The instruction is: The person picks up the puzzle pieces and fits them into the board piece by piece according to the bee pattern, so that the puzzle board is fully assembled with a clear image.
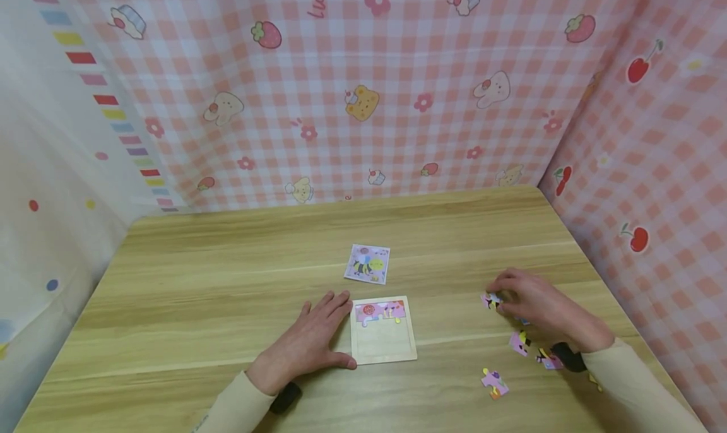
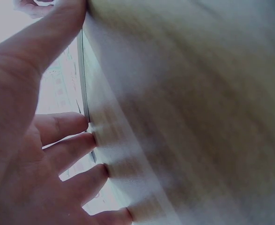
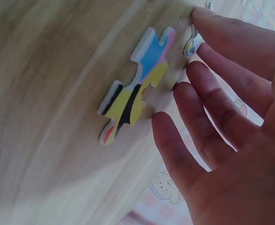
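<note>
On the table my left hand lies spread, its thumb and fingertips at the left edge of a square wooden puzzle tray. Joined jigsaw pieces, pink with a red swirl, fill the tray's top strip; bare wood shows below. To the right, my right hand pinches a small jigsaw piece between thumb and index finger, close to the tabletop. The right wrist view shows blue, yellow and black puzzle pieces lying beside that hand's fingers, apart from them.
Behind the tray lies a square picture card with a bee on it. Loose pieces lie near my right forearm: a pink one in front, another further back, one by the wrist camera. Checked curtains border the table.
</note>
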Action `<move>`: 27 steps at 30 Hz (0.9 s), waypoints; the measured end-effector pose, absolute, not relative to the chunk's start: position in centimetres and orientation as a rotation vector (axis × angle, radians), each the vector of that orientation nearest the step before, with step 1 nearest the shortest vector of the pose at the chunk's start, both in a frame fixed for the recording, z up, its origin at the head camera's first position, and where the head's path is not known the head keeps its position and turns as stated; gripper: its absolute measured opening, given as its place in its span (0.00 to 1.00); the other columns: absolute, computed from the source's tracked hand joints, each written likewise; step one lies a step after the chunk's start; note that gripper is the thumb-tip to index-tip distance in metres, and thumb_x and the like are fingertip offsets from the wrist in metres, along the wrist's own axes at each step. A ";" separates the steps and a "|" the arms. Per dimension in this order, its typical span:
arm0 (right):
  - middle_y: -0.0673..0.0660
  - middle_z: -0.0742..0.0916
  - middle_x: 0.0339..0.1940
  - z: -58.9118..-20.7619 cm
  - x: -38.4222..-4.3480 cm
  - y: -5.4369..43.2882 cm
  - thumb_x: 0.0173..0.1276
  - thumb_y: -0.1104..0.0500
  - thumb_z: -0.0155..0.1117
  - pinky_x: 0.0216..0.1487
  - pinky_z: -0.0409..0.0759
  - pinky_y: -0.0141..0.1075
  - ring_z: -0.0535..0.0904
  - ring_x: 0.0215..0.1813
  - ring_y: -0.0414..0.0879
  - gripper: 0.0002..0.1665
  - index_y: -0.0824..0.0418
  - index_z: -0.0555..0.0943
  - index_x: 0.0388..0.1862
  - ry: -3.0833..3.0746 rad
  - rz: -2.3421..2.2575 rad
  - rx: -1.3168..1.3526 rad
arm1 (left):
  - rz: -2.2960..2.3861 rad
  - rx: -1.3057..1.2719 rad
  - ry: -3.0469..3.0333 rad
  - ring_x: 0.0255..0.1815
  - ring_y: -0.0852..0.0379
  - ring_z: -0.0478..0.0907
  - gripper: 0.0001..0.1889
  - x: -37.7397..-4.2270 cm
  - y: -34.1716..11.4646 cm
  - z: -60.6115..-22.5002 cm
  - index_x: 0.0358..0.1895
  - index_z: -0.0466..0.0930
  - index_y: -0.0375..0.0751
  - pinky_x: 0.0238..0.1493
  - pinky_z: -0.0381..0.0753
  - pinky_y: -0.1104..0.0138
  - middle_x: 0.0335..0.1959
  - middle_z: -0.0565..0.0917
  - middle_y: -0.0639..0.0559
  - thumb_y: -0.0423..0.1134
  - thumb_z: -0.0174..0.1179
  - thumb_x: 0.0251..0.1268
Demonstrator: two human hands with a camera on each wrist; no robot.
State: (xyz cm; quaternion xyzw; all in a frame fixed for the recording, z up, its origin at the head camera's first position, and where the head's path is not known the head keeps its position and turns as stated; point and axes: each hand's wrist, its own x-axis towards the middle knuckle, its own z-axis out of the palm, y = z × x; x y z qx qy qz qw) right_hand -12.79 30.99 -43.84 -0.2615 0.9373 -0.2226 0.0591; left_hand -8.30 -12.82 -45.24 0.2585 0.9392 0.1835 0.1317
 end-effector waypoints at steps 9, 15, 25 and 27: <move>0.50 0.85 0.45 -43.8 -12.7 30.8 0.61 0.64 0.78 0.46 0.82 0.45 0.81 0.45 0.46 0.12 0.57 0.87 0.44 2.866 -0.638 -0.768 | 0.533 0.748 2.727 0.82 0.36 0.53 0.55 -8.3 -12.8 -45.3 0.78 0.63 0.34 0.75 0.53 0.32 0.82 0.60 0.42 0.61 0.77 0.52; 0.51 0.86 0.46 -43.6 -12.4 30.6 0.60 0.62 0.77 0.52 0.81 0.52 0.82 0.49 0.51 0.14 0.57 0.86 0.45 2.909 -0.619 -0.758 | 0.532 0.750 2.726 0.82 0.36 0.53 0.55 -8.3 -12.9 -45.3 0.78 0.63 0.34 0.75 0.54 0.32 0.82 0.60 0.42 0.62 0.77 0.52; 0.50 0.87 0.47 -42.8 -11.9 30.0 0.62 0.63 0.77 0.51 0.84 0.51 0.84 0.51 0.52 0.15 0.56 0.86 0.48 2.919 -0.660 -0.778 | 0.524 0.752 2.726 0.82 0.36 0.53 0.55 -8.3 -12.9 -45.4 0.78 0.63 0.34 0.75 0.54 0.32 0.82 0.60 0.42 0.63 0.76 0.52; 0.50 0.87 0.47 -42.6 -11.8 30.0 0.63 0.63 0.77 0.50 0.84 0.50 0.85 0.50 0.51 0.15 0.56 0.86 0.48 2.929 -0.672 -0.794 | 0.524 0.748 2.725 0.82 0.36 0.53 0.55 -8.4 -12.9 -45.5 0.78 0.63 0.34 0.75 0.54 0.32 0.82 0.60 0.42 0.63 0.76 0.52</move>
